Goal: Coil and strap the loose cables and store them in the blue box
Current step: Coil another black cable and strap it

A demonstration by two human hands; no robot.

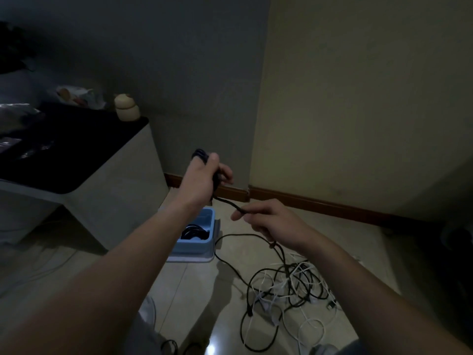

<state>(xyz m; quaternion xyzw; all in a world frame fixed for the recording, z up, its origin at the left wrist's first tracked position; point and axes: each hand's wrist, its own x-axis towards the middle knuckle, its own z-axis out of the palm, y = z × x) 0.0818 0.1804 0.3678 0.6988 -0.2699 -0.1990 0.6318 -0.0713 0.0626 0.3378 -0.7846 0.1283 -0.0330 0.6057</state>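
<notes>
Cabinet: a white cabinet with a glossy black top (76,155) stands left of the blue plastic box (192,246), its corner close to the box.
Jar: a small cream rounded jar (126,108) sits on the cabinet's back corner, left of the box and farther off.
Packet: a crumpled pale packet (76,96) lies left of the jar; its print is too dim to read.
Blue box: it is on the tiled floor below the left forearm, on a flat white tray (189,259). The forearm covers its left edge.
Stored cables: coiled black cables (194,231) lie inside the box; I cannot count them.
Skirting: a brown wooden skirting board (320,203) runs along the wall behind and right of the box.
Loose heap: a heap of loose black and white cables (289,285) sprawls on the floor right of the box, too tangled to separate.
Far right: a dark shape (455,242) in the shadow well right of the box; I cannot make it out.
Left hand: the left hand (204,178) is raised above the box, its fingers curled round several wound loops of a black cable (227,202).
Right hand: the right hand (268,221), right of the box, pinches the same cable between thumb and forefinger. The cable leaves under the palm and trails down into the heap.
</notes>
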